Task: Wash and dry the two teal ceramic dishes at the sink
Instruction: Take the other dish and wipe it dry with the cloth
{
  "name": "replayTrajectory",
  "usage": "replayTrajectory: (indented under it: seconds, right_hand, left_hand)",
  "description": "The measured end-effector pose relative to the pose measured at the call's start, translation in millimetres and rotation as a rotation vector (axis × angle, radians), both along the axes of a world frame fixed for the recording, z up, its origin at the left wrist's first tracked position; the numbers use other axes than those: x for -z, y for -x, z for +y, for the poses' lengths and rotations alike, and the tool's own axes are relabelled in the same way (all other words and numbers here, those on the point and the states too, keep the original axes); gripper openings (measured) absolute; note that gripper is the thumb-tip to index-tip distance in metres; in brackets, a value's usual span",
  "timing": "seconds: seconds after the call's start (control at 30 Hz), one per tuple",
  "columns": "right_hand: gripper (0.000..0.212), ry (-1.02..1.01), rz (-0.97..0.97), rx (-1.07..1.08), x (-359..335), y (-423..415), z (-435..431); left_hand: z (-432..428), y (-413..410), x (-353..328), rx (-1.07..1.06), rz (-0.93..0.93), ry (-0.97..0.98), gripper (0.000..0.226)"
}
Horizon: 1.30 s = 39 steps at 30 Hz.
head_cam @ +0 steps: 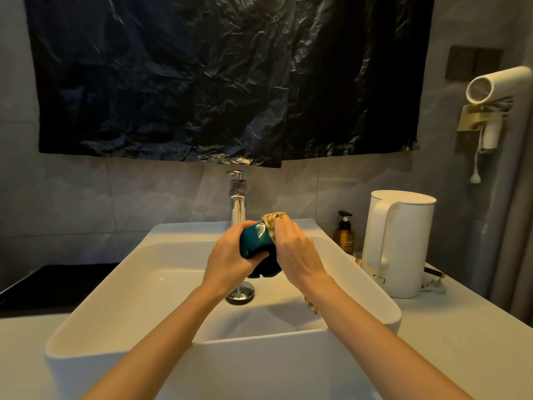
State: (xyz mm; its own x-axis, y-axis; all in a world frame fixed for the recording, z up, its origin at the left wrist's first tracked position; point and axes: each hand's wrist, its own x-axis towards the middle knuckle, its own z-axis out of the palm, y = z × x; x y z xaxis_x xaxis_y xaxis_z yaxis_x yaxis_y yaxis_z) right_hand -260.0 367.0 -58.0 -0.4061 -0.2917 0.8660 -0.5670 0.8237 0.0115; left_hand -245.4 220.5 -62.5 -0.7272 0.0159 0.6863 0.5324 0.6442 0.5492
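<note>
Teal glazed dish (255,241), clamped in the left hand (230,261) while the right hand (294,249) pinches a yellow cloth (272,222) against it, looks wet and could slip into the white basin (173,284)

The teal dish (255,241) is glazed ceramic, wet and glossy, catching a bright highlight. The cloth (273,222) pressed against it is soft woven fabric, matt, with a yellowish pattern. The sink (115,301) is smooth white ceramic with a soft sheen; its drain (240,293) and the tap (238,206) are polished chrome. Crinkled black plastic sheeting (225,79) shines in creases. The kettle (399,243) at the worktop's right edge is matt white plastic; the bottle (344,233) is amber, translucent.
</note>
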Motion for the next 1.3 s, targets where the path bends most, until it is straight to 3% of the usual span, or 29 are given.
replayTrajectory:
  seconds: [0.2,0.43,0.57,0.73,0.93,1.13,1.3]
  right_hand:
    - [0.038,-0.082,0.005,-0.065,2.3,-0.3,-12.3]
    - [0.03,-0.279,0.062,-0.094,3.1,-5.9,-24.2]
    - [0.038,-0.1,-0.102,-0.125,1.4,-10.3,-14.7]
    - [0.037,-0.276,-0.013,-0.126,1.9,-11.6,-20.3]
    - [0.042,-0.063,-0.191,-0.135,2.5,-7.8,-13.0]
    - [0.045,-0.196,-0.07,-0.164,0.9,-9.6,-19.5]
    - [0.043,-0.017,-0.219,-0.18,3.2,-4.2,-15.1]
  left_hand:
    - [2.6,-2.6,-2.1,-0.201,-0.006,0.029,0.024]
    - [-1.8,-4.0,-4.3,-0.257,-0.043,0.005,0.025]
    - [-7.3,-1.9,-6.8,-0.301,-0.11,-0.053,0.028]
    - [-3.4,-7.1,-7.4,-0.279,-0.086,0.026,0.023]
    - [-7.2,-5.0,-8.3,-0.311,-0.133,-0.02,0.029]
    - [-4.1,-5.2,-6.8,-0.289,-0.098,0.028,0.025]
    - [-5.3,-4.2,-6.6,-0.301,-0.1,-0.01,0.028]
